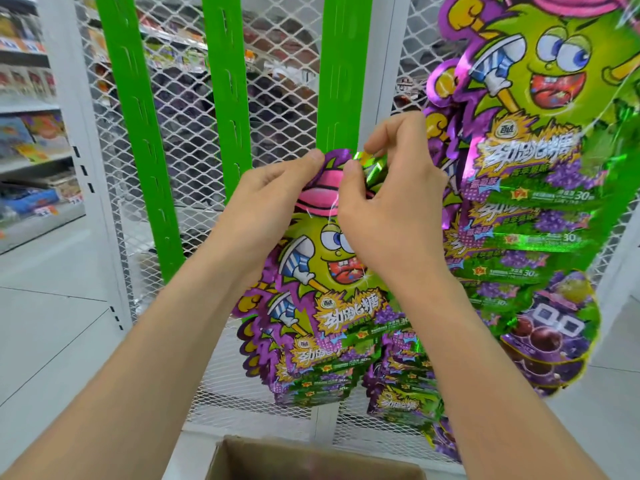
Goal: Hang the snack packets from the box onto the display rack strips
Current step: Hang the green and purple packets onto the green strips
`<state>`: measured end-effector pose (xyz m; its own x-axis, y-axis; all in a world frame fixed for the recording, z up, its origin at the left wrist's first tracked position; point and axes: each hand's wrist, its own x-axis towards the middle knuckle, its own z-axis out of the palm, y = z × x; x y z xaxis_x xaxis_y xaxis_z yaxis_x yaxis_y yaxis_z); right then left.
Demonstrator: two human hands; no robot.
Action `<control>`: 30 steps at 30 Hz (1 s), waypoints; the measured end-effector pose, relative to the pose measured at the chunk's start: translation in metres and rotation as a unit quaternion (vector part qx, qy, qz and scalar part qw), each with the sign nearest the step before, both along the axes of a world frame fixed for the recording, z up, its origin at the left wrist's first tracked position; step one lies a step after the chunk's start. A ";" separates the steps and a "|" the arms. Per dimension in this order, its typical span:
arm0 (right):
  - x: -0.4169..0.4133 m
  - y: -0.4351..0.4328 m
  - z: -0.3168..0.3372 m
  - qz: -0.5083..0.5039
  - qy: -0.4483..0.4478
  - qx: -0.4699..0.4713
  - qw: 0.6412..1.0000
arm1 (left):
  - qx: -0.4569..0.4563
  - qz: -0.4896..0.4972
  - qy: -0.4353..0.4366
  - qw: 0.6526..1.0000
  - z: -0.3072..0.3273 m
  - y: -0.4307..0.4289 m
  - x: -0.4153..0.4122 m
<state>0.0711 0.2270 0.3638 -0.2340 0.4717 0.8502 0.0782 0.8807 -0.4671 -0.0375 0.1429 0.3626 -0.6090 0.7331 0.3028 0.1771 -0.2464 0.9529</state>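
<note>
A green-and-purple snack packet point(332, 268) with a cartoon face hangs in front of the rightmost green display strip point(346, 74). My left hand point(273, 199) pinches its top left edge. My right hand point(388, 195) pinches the top of the packet at the strip, thumb and fingers curled. Below it, several like packets point(311, 362) hang on the same strip. Another column of the same packets point(526, 188) hangs at the right. The cardboard box point(304, 459) stands open at the bottom; its contents are out of view.
Two more green strips point(138, 140) point(225, 91) hang bare on a white wire-mesh rack point(284, 98). Store shelves with goods point(31, 133) stand at the left. The floor is pale tile point(59, 323).
</note>
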 end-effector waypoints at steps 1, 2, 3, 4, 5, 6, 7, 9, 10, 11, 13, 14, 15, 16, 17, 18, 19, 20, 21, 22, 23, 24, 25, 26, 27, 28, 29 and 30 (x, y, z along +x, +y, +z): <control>0.000 0.000 -0.001 0.004 -0.007 -0.009 1.000 | 0.004 0.008 0.000 1.000 -0.001 0.001 -0.002; -0.001 0.000 -0.002 0.008 -0.010 -0.015 1.000 | 0.006 0.015 0.002 1.000 -0.001 0.001 -0.003; -0.001 0.000 -0.004 0.012 -0.009 -0.019 1.000 | 0.007 0.019 0.011 1.000 -0.002 0.001 -0.004; -0.001 0.001 -0.005 0.017 -0.004 -0.022 1.000 | 0.006 0.021 0.029 0.999 -0.003 0.001 -0.005; 0.000 0.002 -0.007 0.021 0.002 -0.023 1.000 | 0.007 0.021 0.050 0.999 -0.005 0.001 -0.005; 0.000 0.005 -0.010 0.026 0.004 -0.023 0.999 | 0.009 0.022 0.067 0.997 -0.007 0.001 -0.006; 0.001 0.007 -0.013 0.030 -0.002 -0.023 0.999 | 0.014 0.028 0.083 0.996 -0.010 0.001 -0.007; 0.004 0.013 -0.022 0.041 -0.028 -0.025 0.998 | 0.025 0.070 0.148 0.986 -0.016 0.002 -0.009; 0.005 0.015 -0.027 0.043 -0.044 -0.027 0.998 | 0.029 0.100 0.195 0.975 -0.020 0.002 -0.010; 0.007 0.018 -0.032 0.041 -0.056 -0.029 0.997 | 0.031 0.132 0.249 0.959 -0.025 0.002 -0.011; 0.010 0.022 -0.040 0.019 -0.060 -0.016 0.998 | 0.023 0.209 0.363 0.908 -0.038 -0.001 -0.010; 0.011 0.022 -0.043 -0.002 -0.054 0.008 0.998 | 0.011 0.246 0.414 0.876 -0.047 -0.002 -0.008; 0.013 0.021 -0.047 -0.027 -0.046 0.041 0.998 | 0.000 0.275 0.458 0.845 -0.055 -0.005 -0.007; 0.016 0.018 -0.051 -0.048 -0.037 0.076 0.995 | 0.000 0.295 0.495 0.817 -0.064 -0.008 -0.005; 0.020 0.012 -0.057 -0.056 -0.031 0.107 0.992 | 0.004 0.306 0.526 0.793 -0.072 -0.012 -0.002; 0.026 0.006 -0.066 -0.050 -0.036 0.133 0.989 | 0.008 0.307 0.550 0.777 -0.082 -0.016 0.000; 0.032 -0.002 -0.079 -0.031 -0.058 0.153 0.986 | 0.008 0.300 0.567 0.767 -0.092 -0.021 0.002; 0.039 -0.009 -0.094 -0.003 -0.103 0.156 0.982 | -0.004 0.271 0.574 0.772 -0.103 -0.026 0.004; 0.045 -0.015 -0.111 0.025 -0.181 0.134 0.974 | -0.039 0.212 0.573 0.791 -0.117 -0.031 0.005; 0.051 -0.018 -0.131 0.048 -0.289 0.086 0.952 | -0.095 0.133 0.559 0.813 -0.129 -0.037 0.007; 0.058 -0.020 -0.149 0.063 -0.408 0.023 0.910 | -0.170 0.049 0.538 0.824 -0.141 -0.044 0.011; 0.064 -0.021 -0.168 0.077 -0.517 -0.031 0.852 | -0.235 -0.023 0.525 0.817 -0.153 -0.049 0.016; 0.069 -0.020 -0.187 0.100 -0.601 -0.059 0.791 | -0.285 -0.080 0.525 0.798 -0.162 -0.054 0.023; 0.073 -0.019 -0.205 0.128 -0.669 -0.063 0.730 | -0.318 -0.132 0.532 0.774 -0.172 -0.057 0.030; 0.077 -0.019 -0.221 0.152 -0.725 -0.053 0.669 | -0.343 -0.171 0.530 0.756 -0.183 -0.062 0.036; 0.079 -0.021 -0.238 0.166 -0.768 -0.048 0.617 | -0.363 -0.193 0.527 0.744 -0.195 -0.066 0.040; 0.083 -0.020 -0.259 0.169 -0.796 -0.055 0.579 | -0.383 -0.207 0.521 0.734 -0.206 -0.070 0.043; 0.087 -0.020 -0.282 0.162 -0.808 -0.079 0.561 | -0.406 -0.217 0.519 0.720 -0.219 -0.074 0.044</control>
<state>0.1580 0.2073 0.0823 -0.7347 0.2209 -0.6414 0.3588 0.9290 -0.0911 0.0068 0.0691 0.1438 -0.0232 0.9781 -0.2069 0.9720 0.0705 0.2243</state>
